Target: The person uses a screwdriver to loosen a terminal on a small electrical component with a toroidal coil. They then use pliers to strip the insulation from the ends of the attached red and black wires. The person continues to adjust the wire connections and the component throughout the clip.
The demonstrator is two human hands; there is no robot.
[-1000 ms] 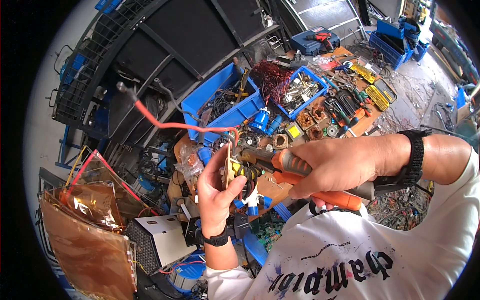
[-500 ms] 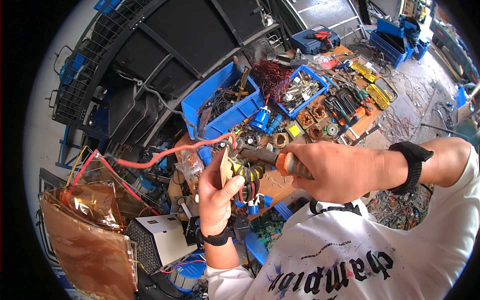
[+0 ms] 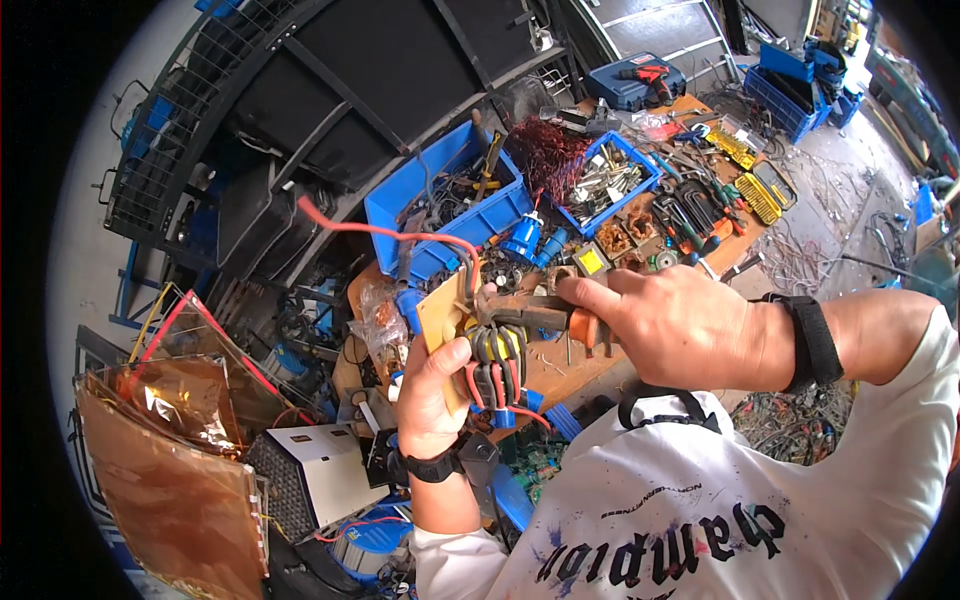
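Observation:
My left hand (image 3: pixel 428 400) grips a coil (image 3: pixel 494 372) wound with red and black wire over a yellow ring, fixed to a flat tan board (image 3: pixel 437 312). The thumb presses on the coil's near side. From the top of the board a thick red wire (image 3: pixel 390 233) curves away to the left, its end loose in the air. My right hand (image 3: pixel 680 330) is closed around the orange-and-grey handles of a pair of pliers (image 3: pixel 538 314). Their jaws are at the wires beside the board; whether they bite on one is too small to tell.
Behind the coil, a blue bin (image 3: pixel 480 215) of tools and a smaller blue bin (image 3: pixel 643 160) of metal parts stand on the wooden bench (image 3: pixel 575 375). Hand tools, a yellow bit case (image 3: pixel 757 198) and a red-and-black drill (image 3: pixel 650 78) lie further right. Copper-coloured sheets (image 3: pixel 170 490) stand at left.
The coil and board have turned, showing more of the windings and the board's face. The red wire's free end has swung up and right. The pliers stay at the wires.

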